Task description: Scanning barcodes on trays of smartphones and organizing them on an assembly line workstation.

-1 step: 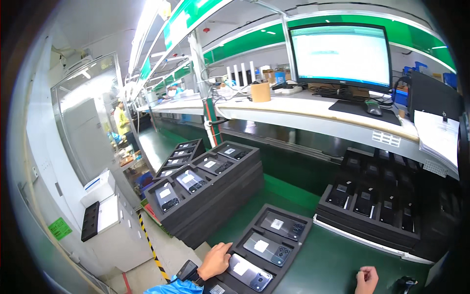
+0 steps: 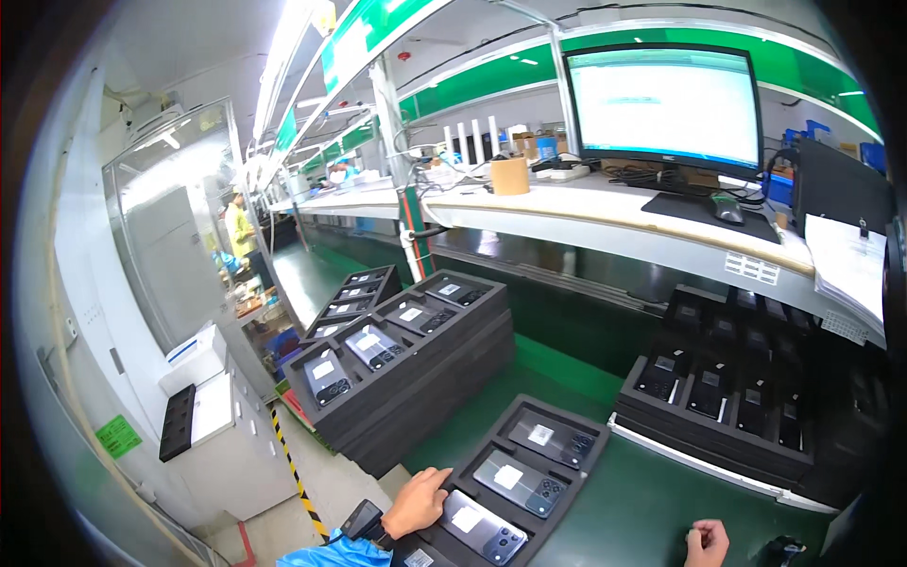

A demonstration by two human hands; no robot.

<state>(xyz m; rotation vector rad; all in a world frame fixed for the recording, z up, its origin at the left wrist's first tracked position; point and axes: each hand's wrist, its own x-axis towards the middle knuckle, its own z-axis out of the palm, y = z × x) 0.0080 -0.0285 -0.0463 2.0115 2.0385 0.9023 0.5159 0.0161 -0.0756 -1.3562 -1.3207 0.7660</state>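
A black foam tray (image 2: pixel 480 498) lies on the green table in front of me, with several dark smartphones in its slots. The nearest fully visible one is a shiny silver-grey smartphone (image 2: pixel 493 537) with a white label. Beyond it in the tray are a blue-grey smartphone (image 2: pixel 529 496) and a darker smartphone (image 2: pixel 557 430). My left hand (image 2: pixel 419 501) grips the tray's left edge beside the nearest phone; some of its fingers are hidden. To the right of the tray, my right hand (image 2: pixel 707 543) is curled closed over the green surface, with nothing visible in it.
A tall stack of foam trays (image 2: pixel 416 387) with phones stands at the left. At the right are more dark trays (image 2: pixel 713 430) of phones. Behind rises a shelf (image 2: pixel 586 208) with a monitor (image 2: pixel 666 104) and a mouse (image 2: pixel 727 209). A person (image 2: pixel 238 227) stands far left.
The whole view has shifted very slightly. Both hands, the tray and the phones keep their places.
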